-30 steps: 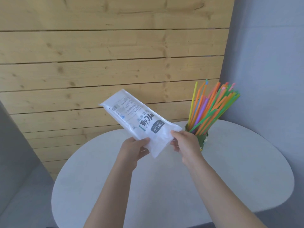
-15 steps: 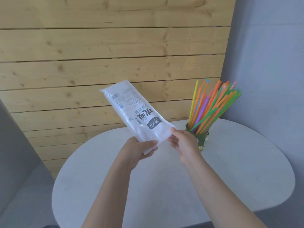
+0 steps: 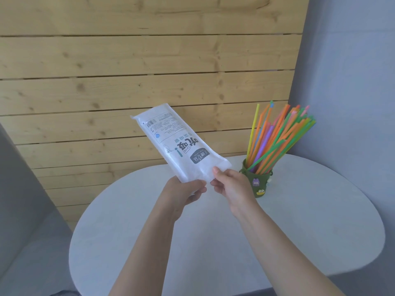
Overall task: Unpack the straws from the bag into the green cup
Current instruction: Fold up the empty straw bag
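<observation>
Since a second ago, both hands have lifted the bag [image 3: 178,146] higher and tilted it more steeply, its far end now up against the wood-plank wall [image 3: 128,82] in view. That wall fills the background, with a grey wall [image 3: 352,82] to its right. Below them sits the round white desk [image 3: 213,242]. Above it the clear printed bag slants up and to the left, flat and with no straws visible inside. Bright straws [image 3: 275,137] stand fanned out in the green cup [image 3: 257,180], which rests on the desk's far right, just beside the right hand. At the bag's near end, the left hand [image 3: 181,192] pinches the lower corner and the right hand [image 3: 232,184] pinches the edge next to it.
</observation>
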Motion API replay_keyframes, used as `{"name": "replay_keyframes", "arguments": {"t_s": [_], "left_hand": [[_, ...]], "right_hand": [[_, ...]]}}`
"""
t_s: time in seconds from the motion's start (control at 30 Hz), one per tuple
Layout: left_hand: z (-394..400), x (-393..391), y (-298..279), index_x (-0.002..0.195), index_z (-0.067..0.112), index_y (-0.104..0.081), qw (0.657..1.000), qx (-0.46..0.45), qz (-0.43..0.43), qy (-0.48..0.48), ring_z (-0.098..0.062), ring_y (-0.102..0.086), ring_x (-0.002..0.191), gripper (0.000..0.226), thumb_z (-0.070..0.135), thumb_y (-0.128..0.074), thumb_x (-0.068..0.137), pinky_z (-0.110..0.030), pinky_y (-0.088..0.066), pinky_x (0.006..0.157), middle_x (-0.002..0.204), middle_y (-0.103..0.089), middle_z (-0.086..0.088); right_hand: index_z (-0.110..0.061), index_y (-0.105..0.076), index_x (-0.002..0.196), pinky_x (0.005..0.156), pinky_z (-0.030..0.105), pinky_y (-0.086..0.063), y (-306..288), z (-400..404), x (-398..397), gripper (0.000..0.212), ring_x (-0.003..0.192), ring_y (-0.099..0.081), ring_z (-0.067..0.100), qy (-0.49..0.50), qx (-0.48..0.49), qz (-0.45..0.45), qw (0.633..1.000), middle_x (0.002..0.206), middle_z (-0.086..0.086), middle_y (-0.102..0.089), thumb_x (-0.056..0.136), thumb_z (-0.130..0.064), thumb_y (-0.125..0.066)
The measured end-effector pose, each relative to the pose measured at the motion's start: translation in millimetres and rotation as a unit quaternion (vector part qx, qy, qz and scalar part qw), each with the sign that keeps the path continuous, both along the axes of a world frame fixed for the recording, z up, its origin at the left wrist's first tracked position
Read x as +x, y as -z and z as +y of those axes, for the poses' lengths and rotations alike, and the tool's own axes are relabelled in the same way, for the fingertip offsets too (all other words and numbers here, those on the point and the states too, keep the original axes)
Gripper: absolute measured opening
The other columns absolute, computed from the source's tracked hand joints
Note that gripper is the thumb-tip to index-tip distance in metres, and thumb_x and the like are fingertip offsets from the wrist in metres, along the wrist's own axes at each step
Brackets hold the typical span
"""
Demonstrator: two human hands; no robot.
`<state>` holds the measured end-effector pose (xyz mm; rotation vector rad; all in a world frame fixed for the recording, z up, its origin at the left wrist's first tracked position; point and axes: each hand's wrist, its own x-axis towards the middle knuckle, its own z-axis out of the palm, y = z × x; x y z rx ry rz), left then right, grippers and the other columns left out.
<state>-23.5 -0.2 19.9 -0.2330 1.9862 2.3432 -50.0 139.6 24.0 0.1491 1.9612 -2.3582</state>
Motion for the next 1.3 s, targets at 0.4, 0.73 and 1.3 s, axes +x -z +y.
{"name": "replay_keyframes", "arguments": {"t_s": [0.4, 0.73, 1.3], "left_hand": [[10, 1, -2, 0.096, 0.017, -0.067, 0.998, -0.001, 0.017, -0.056, -0.001, -0.065, 0.058, 0.028, 0.019, -0.074, 0.069, -0.015, -0.048, 0.054, 0.066, -0.071, 0.011], [-7, 0, -3, 0.098, 0.011, -0.066, 0.997, -0.058, -0.019, -0.05, -0.005, -0.069, 0.061, 0.018, 0.005, -0.071, 0.082, -0.016, -0.051, 0.057, 0.065, -0.072, 0.004], [-63, 34, -26, 0.101, 0.015, -0.065, 0.972, 0.157, -0.018, -0.175, -0.016, -0.074, 0.069, 0.016, 0.028, -0.06, 0.094, -0.026, -0.057, 0.056, 0.08, -0.077, -0.001]], "right_hand": [[-0.01, -0.066, 0.067, 0.061, 0.019, -0.051, 1, -3, 4, 0.023, 0.058, -0.059, 0.008, -0.06, 0.037, 0.024, 0.997, 0.06, -0.002, -0.064, 0.084, -0.027, -0.068], [-0.013, -0.051, 0.059, 0.051, 0.014, -0.044, 0, 1, -4, 0.03, 0.048, -0.053, 0.005, 0.049, 0.098, 0.095, 0.989, 0.056, -0.001, -0.06, 0.086, -0.018, -0.065], [-0.009, -0.058, 0.109, 0.058, 0.021, -0.055, -14, -16, 15, 0.016, 0.06, -0.068, 0.012, -0.206, 0.065, 0.08, 0.973, 0.084, 0.006, -0.069, 0.095, -0.012, -0.05]]}}
